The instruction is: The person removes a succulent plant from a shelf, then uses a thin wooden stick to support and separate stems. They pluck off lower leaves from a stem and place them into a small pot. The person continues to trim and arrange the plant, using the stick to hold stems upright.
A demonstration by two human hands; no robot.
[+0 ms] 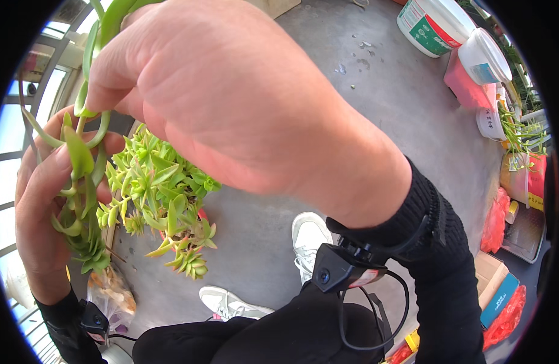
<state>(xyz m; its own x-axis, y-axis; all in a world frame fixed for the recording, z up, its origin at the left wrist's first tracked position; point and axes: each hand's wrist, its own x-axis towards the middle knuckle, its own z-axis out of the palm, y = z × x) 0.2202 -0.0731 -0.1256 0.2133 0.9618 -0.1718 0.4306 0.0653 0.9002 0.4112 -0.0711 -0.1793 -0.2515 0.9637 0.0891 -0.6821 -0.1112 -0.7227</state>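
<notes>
A long green succulent stem (81, 170) with fleshy leaves runs between my two hands at the upper left. My left hand (41, 200) curls around its lower part, thumb lying over the leaves, and the leafy tip hangs below the palm. Close to the camera, my right hand (225, 95) pinches the stem higher up with its fingertips; the palm hides part of the view behind it. Beyond the hands, a bushy succulent plant (161, 182) grows in a red pot (203, 214), mostly covered by its leaves.
White plastic buckets (436, 27), a pink container (469, 82) and a cardboard box (491, 273) line the right side. A clear bag (111, 291) stands at the lower left. Window bars (9, 157) run along the left. A cable (407, 314) loops below my right wrist.
</notes>
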